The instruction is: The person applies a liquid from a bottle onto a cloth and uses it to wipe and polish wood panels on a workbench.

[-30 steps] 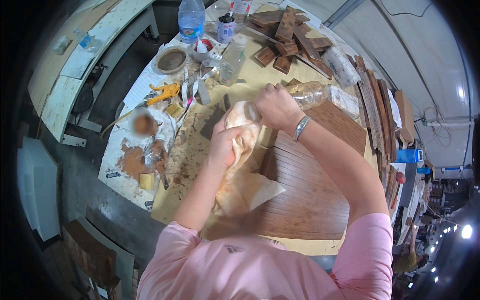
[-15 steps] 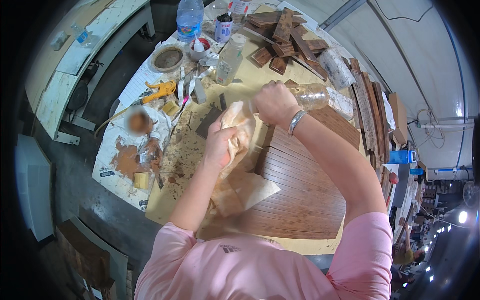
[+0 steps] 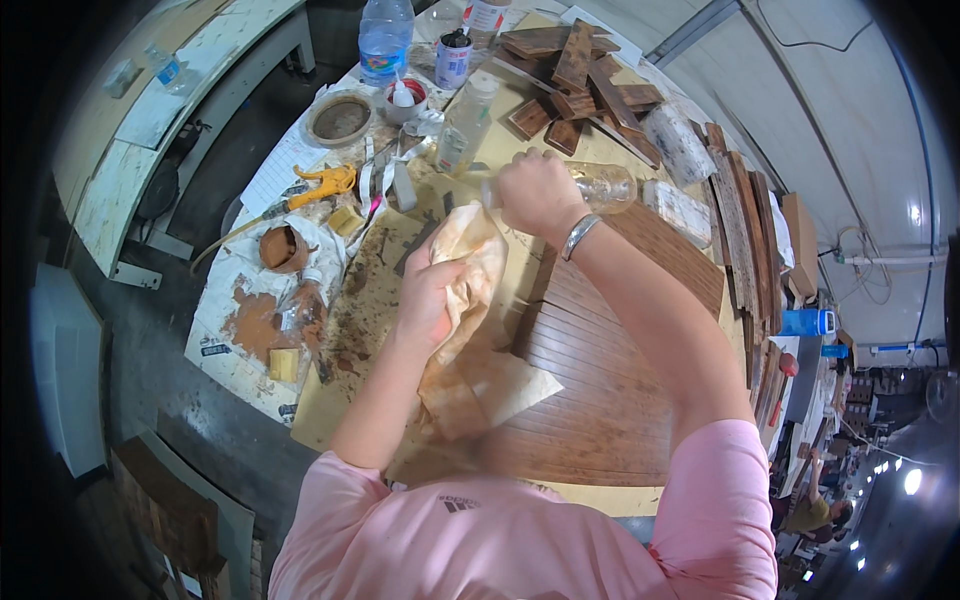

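My left hand is closed round a crumpled, brown-stained white cloth, whose loose end hangs down toward my body. My right hand grips a clear plastic bottle near its neck. The bottle lies tipped on its side, its mouth pointing left, right by the top of the cloth. I cannot tell whether liquid is coming out. Beneath my right forearm lies a brown wooden panel with dark parallel grooves.
Dark wood strips are heaped at the back. Another clear bottle stands nearer. On the left are a yellow spray gun, a cup of brown paste and a yellow sponge block. Long boards line the right side.
My right hand and the bottle have shifted slightly left and away from me, toward the cloth's top. My left hand keeps its hold on the cloth and has moved slightly left.
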Demonstrator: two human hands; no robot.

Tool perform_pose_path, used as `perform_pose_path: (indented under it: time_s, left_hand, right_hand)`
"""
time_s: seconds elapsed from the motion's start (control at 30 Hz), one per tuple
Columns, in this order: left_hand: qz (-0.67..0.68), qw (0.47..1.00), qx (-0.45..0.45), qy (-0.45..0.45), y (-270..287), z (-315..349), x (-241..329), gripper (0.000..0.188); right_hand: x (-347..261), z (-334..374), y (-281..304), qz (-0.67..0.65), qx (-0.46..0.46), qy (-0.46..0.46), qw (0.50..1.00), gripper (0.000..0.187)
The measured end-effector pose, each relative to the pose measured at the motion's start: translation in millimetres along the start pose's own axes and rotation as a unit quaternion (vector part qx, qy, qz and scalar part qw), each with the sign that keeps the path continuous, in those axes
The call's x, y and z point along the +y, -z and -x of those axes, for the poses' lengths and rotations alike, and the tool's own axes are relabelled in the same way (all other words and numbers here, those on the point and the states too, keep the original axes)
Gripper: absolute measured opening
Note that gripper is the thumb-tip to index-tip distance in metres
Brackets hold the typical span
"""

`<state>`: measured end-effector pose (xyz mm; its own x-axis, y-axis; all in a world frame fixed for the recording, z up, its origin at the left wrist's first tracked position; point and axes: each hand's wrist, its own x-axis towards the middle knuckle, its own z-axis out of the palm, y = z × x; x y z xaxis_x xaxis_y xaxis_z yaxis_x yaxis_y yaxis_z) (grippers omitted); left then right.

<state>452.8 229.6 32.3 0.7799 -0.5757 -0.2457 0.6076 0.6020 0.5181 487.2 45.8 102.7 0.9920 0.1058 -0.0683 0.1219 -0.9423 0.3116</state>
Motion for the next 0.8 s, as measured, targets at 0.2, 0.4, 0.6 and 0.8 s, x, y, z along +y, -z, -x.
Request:
perform_pose_path:
  time_s: [0.2, 0.4, 0.6, 0.8]
  left_hand:
    - [-0.005, 1.000, 0.006, 0.002, 10, 1, 8, 0.064]
    - [-0.035, 0.999, -0.002, 0.022, 4, -4, -3, 0.066]
    - [-0.151, 0.988, 0.001, 0.031, -27, -26, -10, 0.068]
    - [-0.593, 0.779, -0.201, -0.039, -97, -46, -84, 0.045]
  right_hand:
    - [20, -30, -4, -0.332, 0.259, -0.197, 0.885, 0.028]
    - [33, -39, -58, -0.691, 0.225, -0.257, 0.636, 0.044]
    - [100, 48, -101, -0.614, 0.135, -0.244, 0.739, 0.076]
    - [205, 235, -218, -0.189, 0.061, -0.458, 0.867, 0.070]
